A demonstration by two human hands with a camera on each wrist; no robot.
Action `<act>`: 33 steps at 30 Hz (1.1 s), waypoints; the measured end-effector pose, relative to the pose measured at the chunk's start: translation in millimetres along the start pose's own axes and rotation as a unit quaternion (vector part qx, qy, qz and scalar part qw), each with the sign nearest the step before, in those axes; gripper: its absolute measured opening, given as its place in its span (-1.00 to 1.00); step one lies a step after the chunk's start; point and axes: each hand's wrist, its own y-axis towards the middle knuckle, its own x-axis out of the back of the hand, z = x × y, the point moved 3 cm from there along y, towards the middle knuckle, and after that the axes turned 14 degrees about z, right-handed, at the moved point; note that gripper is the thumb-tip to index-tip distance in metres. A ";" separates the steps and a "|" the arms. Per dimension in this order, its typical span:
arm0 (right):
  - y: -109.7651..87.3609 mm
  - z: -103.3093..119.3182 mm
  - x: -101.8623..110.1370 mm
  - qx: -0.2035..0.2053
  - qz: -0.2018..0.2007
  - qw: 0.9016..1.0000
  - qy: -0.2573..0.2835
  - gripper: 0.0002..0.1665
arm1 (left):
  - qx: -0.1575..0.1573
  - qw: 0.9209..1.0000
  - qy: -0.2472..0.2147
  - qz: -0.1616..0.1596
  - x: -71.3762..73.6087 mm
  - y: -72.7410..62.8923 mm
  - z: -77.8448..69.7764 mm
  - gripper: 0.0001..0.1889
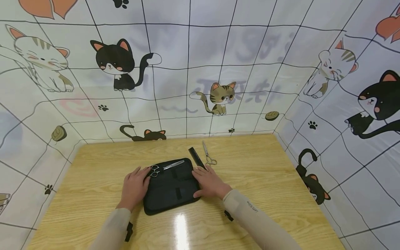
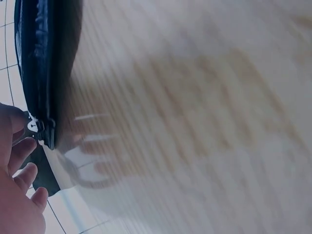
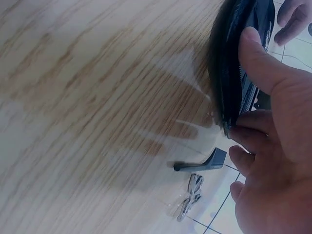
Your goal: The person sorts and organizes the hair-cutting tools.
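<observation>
A black zip case (image 1: 160, 199) lies open-faced on the table, with silver scissors (image 1: 173, 165) across its upper part, their finger rings at the left corner. My left hand (image 1: 135, 185) rests along the left edge, fingers loosely bent and touching the corner by those rings. In the left wrist view a zipper pull (image 2: 34, 125) shows at the fingertips. My right hand (image 1: 208, 182) holds the right edge, thumb over the top and fingers around the far corner. Beyond these fingers lies a black comb (image 1: 196, 156), its lower end partly hidden by the hand.
A second pair of silver scissors (image 1: 206, 152) lies right of the comb. The wooden table (image 1: 259, 187) meets a cloth backdrop (image 1: 175, 114) printed with cats and grid lines at the back and on both sides. Light glares off the table's front.
</observation>
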 end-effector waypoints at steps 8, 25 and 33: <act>-3.9 -5.6 -0.7 0.005 -0.011 1.000 0.023 -0.02 | 0.011 1.000 0.000 0.013 1.4 -6.4 7.4 -0.59; -7.7 -13.8 -3.8 -0.005 -0.069 0.997 0.024 -0.22 | 0.025 1.000 0.000 -0.004 1.7 -20.6 17.6 -0.63; -10.5 -24.5 4.4 -0.046 -0.134 0.990 0.026 -0.37 | 0.011 1.000 0.003 -0.018 2.4 -22.0 16.2 -0.63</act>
